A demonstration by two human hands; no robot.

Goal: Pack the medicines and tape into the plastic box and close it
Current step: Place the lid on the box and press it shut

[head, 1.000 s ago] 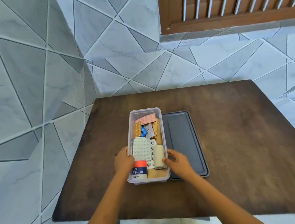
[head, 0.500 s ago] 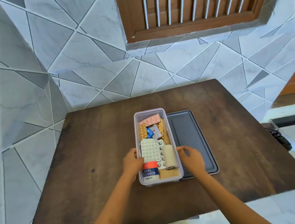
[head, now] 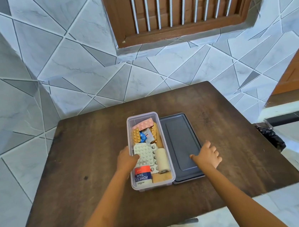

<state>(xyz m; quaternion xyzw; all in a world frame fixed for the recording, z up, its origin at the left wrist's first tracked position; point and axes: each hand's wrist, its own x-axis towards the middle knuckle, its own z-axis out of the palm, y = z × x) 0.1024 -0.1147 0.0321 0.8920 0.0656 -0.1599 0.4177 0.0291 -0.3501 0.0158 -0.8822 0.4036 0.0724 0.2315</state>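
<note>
Medicines (head: 145, 155) and adhesive tape (head: 142, 175) lie packed inside the open plastic box (head: 153, 184) on a wooden table (head: 93, 147), with a beige roll (head: 162, 160) beside them. The person's left hand (head: 127, 159) grips the box's left wall, thumb over the rim. The right hand (head: 208, 156), at the box's right wall half a second ago, now hovers with fingers spread over the dark lid (head: 181, 143) lying flat just right of the box. Only the closing appears left.

Clear box (head: 142, 115), dark grey lid (head: 182, 139), brown table (head: 93, 147).
</note>
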